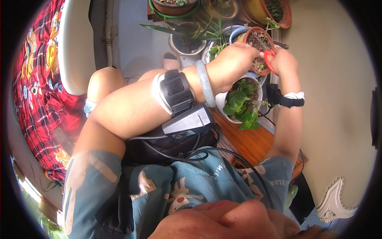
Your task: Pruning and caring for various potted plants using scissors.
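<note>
My right hand (pixel 285 63) is closed around the red handles of a pair of scissors (pixel 271 67), over a terracotta pot (pixel 265 73) with dry-looking soil and short stems. The scissors' blades are hard to make out. From the left, my left hand (pixel 234 63) reaches across the same pot, with thumb and fingers pinched together close to the scissors. Whatever lies in that pinch is hidden. A pale bangle (pixel 205 83) sits on my left wrist. Just below my hands stands a white pot (pixel 260 95) holding a green leafy plant (pixel 238 102).
More potted plants stand at the back, among them a yellow-orange pot (pixel 287 16) and a white pot (pixel 172 43) with long leaves. A wooden bench (pixel 246 137) lies below the pots. A beige wall (pixel 338 99) rises on the right. Cables (pixel 171 159) run across my lap.
</note>
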Demonstrator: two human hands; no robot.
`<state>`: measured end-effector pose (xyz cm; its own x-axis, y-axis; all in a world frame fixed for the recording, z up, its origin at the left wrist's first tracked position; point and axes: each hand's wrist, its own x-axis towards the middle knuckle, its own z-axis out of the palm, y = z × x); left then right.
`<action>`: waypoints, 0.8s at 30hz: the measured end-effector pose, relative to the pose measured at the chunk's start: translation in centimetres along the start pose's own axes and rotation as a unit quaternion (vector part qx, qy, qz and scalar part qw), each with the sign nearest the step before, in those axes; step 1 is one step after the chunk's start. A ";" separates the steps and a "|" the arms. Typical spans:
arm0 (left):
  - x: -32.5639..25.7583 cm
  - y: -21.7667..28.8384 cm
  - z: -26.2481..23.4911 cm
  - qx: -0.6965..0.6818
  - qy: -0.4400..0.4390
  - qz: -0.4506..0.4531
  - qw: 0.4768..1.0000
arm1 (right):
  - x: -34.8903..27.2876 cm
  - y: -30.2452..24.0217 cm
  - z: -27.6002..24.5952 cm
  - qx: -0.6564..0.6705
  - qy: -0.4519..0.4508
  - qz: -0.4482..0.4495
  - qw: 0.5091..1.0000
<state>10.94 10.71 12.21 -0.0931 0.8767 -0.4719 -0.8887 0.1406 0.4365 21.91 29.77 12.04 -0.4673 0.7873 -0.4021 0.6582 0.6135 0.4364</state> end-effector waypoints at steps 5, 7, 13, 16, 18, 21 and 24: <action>0.5 -0.4 -0.1 0.032 0.011 0.029 0.999 | -1.6 1.6 0.3 0.033 -0.074 0.006 0.997; 0.6 -0.5 -0.2 0.034 0.009 0.027 0.999 | -2.0 2.8 0.9 0.154 -0.038 0.018 0.987; 1.8 -1.7 -0.6 0.060 0.038 0.013 0.997 | -2.4 3.9 2.6 0.159 0.035 0.041 0.986; 1.5 -1.5 -0.6 0.068 0.035 0.005 0.997 | -2.3 4.4 3.2 0.160 0.054 0.050 0.984; 1.5 -1.5 -0.7 0.067 0.027 0.002 0.997 | -2.3 4.3 3.2 0.184 0.045 0.044 0.981; 1.6 -1.5 -0.7 0.053 0.024 -0.001 0.998 | -2.0 4.5 3.4 0.213 0.028 0.032 0.976; 1.6 -1.6 -0.6 0.049 0.007 -0.002 0.999 | -2.0 4.7 4.0 0.200 0.044 0.030 0.978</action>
<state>11.90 11.62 10.31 -0.0965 0.8692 -0.4850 -0.8411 0.1893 0.5066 28.28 30.79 11.71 -0.4589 0.8336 -0.3075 0.8555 0.5080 0.1004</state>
